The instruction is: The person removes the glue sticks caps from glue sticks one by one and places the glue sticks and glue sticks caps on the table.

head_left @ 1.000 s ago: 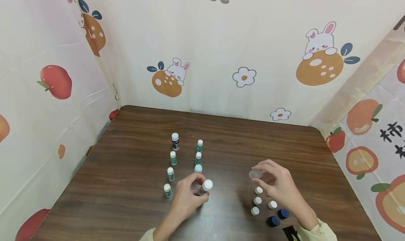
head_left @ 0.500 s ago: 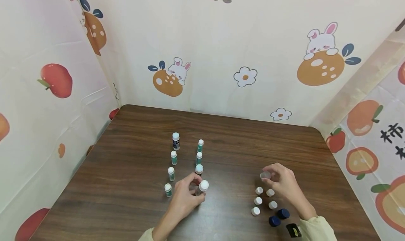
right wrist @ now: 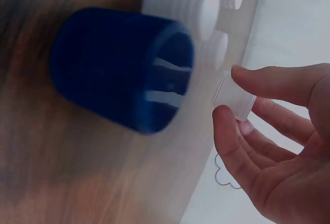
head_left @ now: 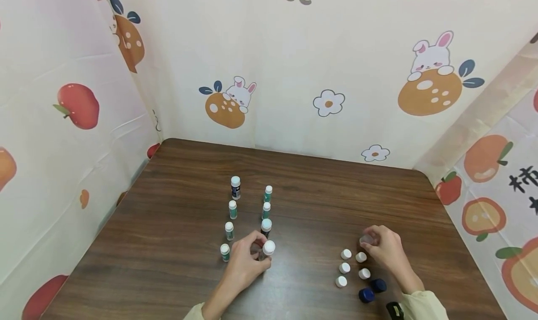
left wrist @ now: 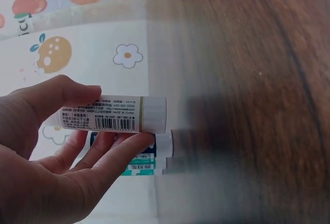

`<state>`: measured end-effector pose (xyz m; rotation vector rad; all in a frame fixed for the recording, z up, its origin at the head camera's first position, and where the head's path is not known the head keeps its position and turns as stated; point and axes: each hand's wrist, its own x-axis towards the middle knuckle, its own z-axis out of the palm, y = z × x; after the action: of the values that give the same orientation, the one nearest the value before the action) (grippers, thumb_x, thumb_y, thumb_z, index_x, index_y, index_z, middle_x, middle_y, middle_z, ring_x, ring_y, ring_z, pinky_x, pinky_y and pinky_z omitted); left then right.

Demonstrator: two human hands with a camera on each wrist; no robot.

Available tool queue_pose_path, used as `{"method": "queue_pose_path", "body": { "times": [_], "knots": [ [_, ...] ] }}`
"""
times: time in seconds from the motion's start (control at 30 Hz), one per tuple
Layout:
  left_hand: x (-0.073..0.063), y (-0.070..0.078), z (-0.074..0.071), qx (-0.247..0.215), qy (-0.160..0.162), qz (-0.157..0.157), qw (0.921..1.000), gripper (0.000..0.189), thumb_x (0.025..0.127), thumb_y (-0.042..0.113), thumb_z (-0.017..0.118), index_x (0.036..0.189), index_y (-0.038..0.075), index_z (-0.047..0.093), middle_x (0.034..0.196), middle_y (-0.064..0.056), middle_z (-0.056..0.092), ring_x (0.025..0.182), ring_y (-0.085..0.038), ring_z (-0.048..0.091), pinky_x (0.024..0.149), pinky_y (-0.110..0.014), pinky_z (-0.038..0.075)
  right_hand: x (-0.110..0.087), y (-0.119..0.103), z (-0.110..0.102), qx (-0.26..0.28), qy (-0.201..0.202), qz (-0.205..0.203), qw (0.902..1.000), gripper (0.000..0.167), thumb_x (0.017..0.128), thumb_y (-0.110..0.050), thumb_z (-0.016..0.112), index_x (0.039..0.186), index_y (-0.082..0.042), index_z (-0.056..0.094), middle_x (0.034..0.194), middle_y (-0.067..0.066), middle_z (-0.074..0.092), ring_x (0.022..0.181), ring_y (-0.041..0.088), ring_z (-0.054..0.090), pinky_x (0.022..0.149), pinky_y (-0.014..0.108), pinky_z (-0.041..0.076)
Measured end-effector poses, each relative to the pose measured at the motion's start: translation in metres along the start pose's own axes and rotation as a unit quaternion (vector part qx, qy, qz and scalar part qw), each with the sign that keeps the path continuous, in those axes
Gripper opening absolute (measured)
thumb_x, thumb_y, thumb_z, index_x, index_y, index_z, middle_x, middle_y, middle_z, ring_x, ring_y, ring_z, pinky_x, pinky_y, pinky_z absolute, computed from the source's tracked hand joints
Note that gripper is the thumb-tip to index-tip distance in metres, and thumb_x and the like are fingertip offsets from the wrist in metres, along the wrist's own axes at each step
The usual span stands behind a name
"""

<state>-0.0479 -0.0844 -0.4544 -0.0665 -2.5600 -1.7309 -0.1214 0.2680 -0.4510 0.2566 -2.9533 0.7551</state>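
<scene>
My left hand (head_left: 245,263) grips a glue stick (head_left: 269,248) with a white end up; its white label with a barcode shows in the left wrist view. Just beyond it, other glue sticks (head_left: 266,210) stand upright in two columns, most with green labels and a few dark. On the right side of the table, my right hand (head_left: 387,249) pinches a translucent ribbed cap (right wrist: 235,98) between thumb and fingers, low over the tabletop. Nearest to that hand are several white caps (head_left: 361,257) in two short columns, with two dark blue caps (head_left: 366,295) below them.
A small black object (head_left: 395,310) lies by the right sleeve, partly hidden. The brown wooden table (head_left: 176,273) ends at the back and sides against fruit-printed curtains (head_left: 286,67).
My right hand has moved right and slightly nearer with the translucent cap, revealing a white cap it had covered. My left hand has drawn slightly left with the glue stick.
</scene>
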Motion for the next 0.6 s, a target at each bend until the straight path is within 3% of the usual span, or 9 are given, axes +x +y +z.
{"method": "queue_pose_path", "body": {
  "times": [0.43,0.6],
  "knots": [
    [-0.002,-0.006,0.003,-0.007,-0.014,-0.006,0.9999,0.030,0.065,-0.005,0.071,0.091,0.006,0.060,0.089,-0.005,0.063,0.087,-0.020,0.065,0.073,-0.029,0.055,-0.011,0.018,0.002,-0.012,-0.030,0.048,0.9983,0.024,0.067,0.000,0.072,0.090,-0.001,0.067,0.078,0.008,0.058,0.067,0.020,0.050,0.057,0.033,0.039],
    [-0.006,0.004,-0.003,-0.003,-0.029,0.020,0.9994,0.037,0.067,-0.006,0.074,0.100,0.003,0.061,0.102,-0.010,0.064,0.101,-0.028,0.062,0.080,-0.034,0.053,-0.017,0.014,-0.002,-0.018,0.000,0.031,0.9994,0.028,0.065,-0.001,0.073,0.093,-0.003,0.067,0.084,0.010,0.060,0.069,0.019,0.052,0.058,0.033,0.039]
  ]
}}
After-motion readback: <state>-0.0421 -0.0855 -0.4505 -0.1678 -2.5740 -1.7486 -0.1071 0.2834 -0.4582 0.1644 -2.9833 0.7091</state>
